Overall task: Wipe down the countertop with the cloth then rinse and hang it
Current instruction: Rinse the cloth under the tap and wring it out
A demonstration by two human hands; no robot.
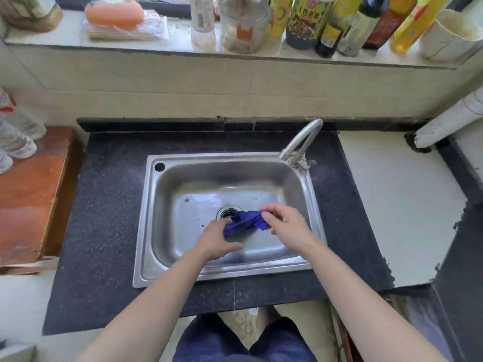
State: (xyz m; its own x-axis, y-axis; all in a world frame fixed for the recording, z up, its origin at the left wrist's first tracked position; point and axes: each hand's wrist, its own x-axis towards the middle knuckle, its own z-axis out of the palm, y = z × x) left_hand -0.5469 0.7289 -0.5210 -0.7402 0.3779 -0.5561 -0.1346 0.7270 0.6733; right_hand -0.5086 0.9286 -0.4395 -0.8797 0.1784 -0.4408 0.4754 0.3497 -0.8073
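Gripping bunched blue cloth (247,222) over sink (183,270) drain: left hand (215,240) at 8 o'clock end, right hand (285,223) at 3 o'clock end, fingers curled round it.

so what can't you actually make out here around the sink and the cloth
Head view only:
- Whether water runs: no stream shows at the faucet; too fine to tell.
- Right side of the drain: covered by the blue cloth.
- Ends of the cloth: wrapped inside the left hand and right hand.
- Tops of the sill bottles: cut off by the top edge.
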